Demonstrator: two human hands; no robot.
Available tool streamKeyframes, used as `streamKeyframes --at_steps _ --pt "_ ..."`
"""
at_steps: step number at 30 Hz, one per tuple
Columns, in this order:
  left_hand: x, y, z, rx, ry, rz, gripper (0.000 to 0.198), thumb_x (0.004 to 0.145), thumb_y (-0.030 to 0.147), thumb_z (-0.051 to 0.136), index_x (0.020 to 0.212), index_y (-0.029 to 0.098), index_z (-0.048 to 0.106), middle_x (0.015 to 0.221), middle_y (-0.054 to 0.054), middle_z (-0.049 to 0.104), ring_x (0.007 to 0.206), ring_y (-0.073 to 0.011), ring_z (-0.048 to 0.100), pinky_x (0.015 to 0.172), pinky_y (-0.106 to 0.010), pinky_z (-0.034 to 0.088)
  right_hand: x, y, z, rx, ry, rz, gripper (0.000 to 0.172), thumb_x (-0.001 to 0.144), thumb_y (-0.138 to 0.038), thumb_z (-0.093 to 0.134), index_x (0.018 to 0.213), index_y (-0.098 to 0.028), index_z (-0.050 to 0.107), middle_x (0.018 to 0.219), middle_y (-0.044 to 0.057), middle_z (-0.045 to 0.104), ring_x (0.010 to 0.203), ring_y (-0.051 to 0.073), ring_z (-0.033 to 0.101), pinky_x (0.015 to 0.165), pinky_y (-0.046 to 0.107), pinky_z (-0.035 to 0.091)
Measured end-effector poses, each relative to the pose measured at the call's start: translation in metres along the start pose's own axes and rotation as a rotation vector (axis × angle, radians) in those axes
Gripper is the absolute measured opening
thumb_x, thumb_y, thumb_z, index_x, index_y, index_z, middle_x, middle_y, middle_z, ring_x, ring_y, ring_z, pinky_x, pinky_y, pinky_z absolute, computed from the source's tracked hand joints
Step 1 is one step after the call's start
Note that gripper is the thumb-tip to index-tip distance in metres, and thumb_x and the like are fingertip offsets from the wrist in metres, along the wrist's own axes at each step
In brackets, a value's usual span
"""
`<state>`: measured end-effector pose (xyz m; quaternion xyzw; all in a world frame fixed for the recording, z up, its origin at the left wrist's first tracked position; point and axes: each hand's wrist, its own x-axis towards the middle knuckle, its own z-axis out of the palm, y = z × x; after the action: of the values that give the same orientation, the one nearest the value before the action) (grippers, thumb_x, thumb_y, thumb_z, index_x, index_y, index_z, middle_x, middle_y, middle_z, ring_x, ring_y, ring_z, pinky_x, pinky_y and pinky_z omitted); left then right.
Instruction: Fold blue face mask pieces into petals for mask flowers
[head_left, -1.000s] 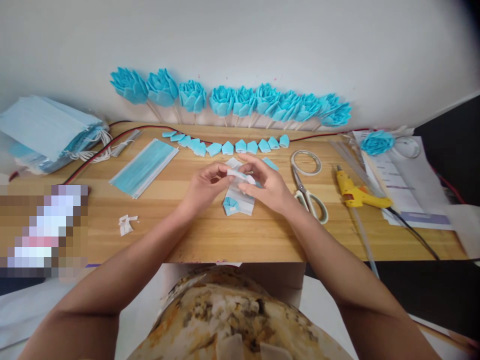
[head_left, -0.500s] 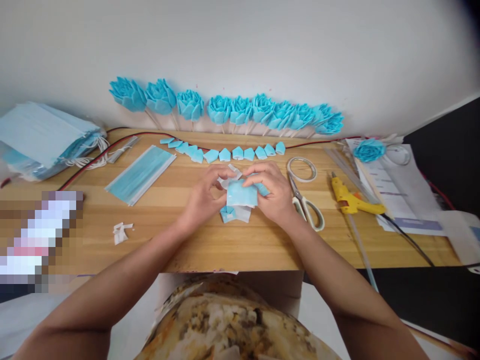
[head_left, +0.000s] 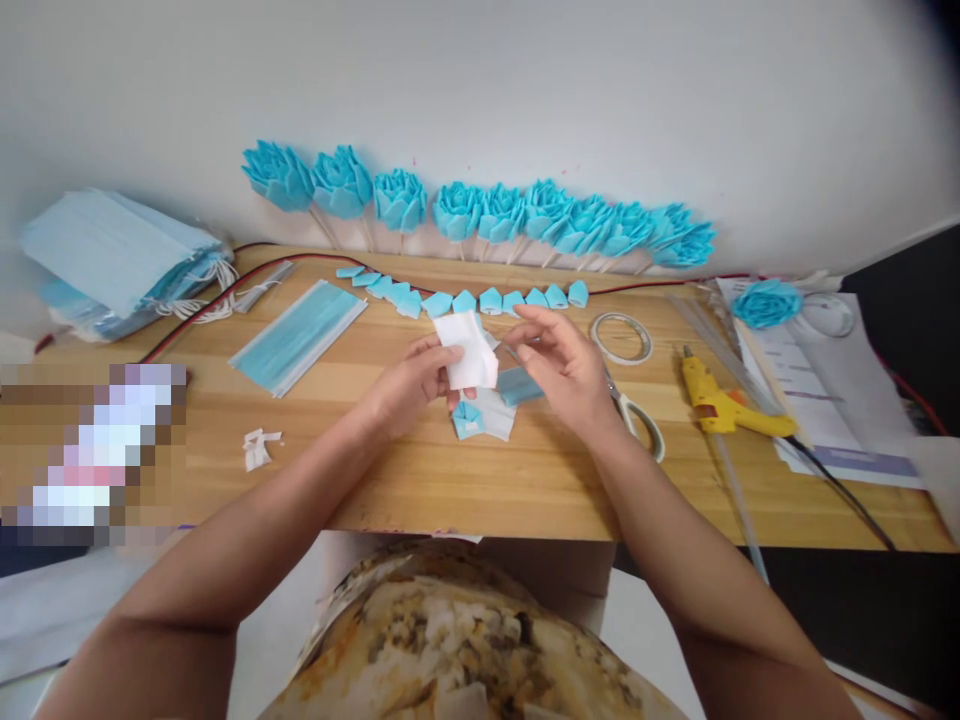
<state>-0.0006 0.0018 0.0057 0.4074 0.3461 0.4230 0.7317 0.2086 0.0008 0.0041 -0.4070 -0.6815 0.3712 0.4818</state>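
Observation:
My left hand (head_left: 420, 380) pinches a small rectangular piece of face-mask fabric (head_left: 466, 350), its white side turned up. Just to the right, my right hand (head_left: 566, 370) hovers with fingers apart and curved, off the piece. Below the hands on the table lie a folded blue piece (head_left: 468, 418) and a whitish scrap (head_left: 496, 414). Partly under my right hand is another blue mask piece (head_left: 519, 386). A curved row of folded blue petals (head_left: 490, 300) lies beyond my hands. Scissors (head_left: 646, 425) rest by my right wrist, their blades mostly hidden.
Blue fabric roses on sticks (head_left: 397, 200) lean along the wall. A flat mask (head_left: 298, 338) and a mask stack (head_left: 120, 250) lie left, near white scraps (head_left: 259, 450). Right are a tape roll (head_left: 621, 318), a yellow glue gun (head_left: 712, 405) and papers (head_left: 832, 400). A red-black cable runs behind.
The mask piece has turned from its blue side to its white side and is now in my left hand alone. My right hand has let go and moved right. The view has shifted slightly.

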Motion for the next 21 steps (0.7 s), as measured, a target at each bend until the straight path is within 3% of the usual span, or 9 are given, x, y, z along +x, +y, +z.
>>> streamKeyframes --at_steps 3,7,11,15,21 --pt "-0.0029 0.0016 0.0001 0.032 -0.078 -0.067 0.032 0.073 0.043 0.077 0.080 0.014 0.063 0.062 -0.004 0.067 0.047 -0.0134 0.059 0.039 -0.023 0.038 0.0002 -0.0003 -0.0030 -0.042 -0.016 -0.100 0.049 0.093 -0.019 0.063 0.139 -0.035 0.058 0.131 0.002 0.070 0.124 0.021 0.064 0.104 0.042 0.055" --pt "-0.0049 0.0010 -0.0007 0.075 -0.097 -0.093 0.033 0.073 0.043 0.078 0.078 0.014 0.063 0.057 -0.003 0.064 0.045 -0.0120 0.057 0.037 -0.022 0.034 -0.0006 -0.0022 -0.0043 -0.078 -0.092 -0.149 0.057 0.092 -0.015 0.062 0.143 -0.038 0.054 0.144 0.002 0.063 0.135 0.022 0.058 0.107 0.043 0.054" --pt "-0.0053 0.0003 -0.0024 0.117 -0.116 -0.117 0.034 0.074 0.044 0.077 0.080 0.014 0.064 0.055 -0.003 0.063 0.044 -0.0117 0.056 0.037 -0.022 0.033 0.0007 -0.0056 -0.0059 -0.137 -0.186 -0.188 0.039 0.090 -0.015 0.063 0.123 -0.034 0.066 0.143 0.003 0.064 0.136 0.025 0.057 0.111 0.049 0.050" --pt "-0.0042 -0.0002 -0.0038 0.107 -0.103 -0.096 0.035 0.075 0.047 0.078 0.077 0.016 0.062 0.056 -0.002 0.062 0.045 -0.0107 0.056 0.037 -0.021 0.033 0.0037 -0.0065 -0.0078 -0.158 -0.201 -0.227 0.013 0.089 -0.018 0.068 0.094 -0.030 0.070 0.128 0.003 0.072 0.126 0.026 0.064 0.112 0.053 0.047" --pt "-0.0025 0.0032 -0.0016 0.086 -0.090 -0.062 0.044 0.080 0.058 0.076 0.088 0.017 0.063 0.071 -0.004 0.068 0.053 -0.0126 0.063 0.041 -0.021 0.042 0.0047 -0.0062 -0.0065 -0.206 -0.163 -0.197 0.003 0.091 -0.026 0.071 0.090 -0.029 0.071 0.122 0.004 0.074 0.120 0.026 0.066 0.108 0.052 0.048"
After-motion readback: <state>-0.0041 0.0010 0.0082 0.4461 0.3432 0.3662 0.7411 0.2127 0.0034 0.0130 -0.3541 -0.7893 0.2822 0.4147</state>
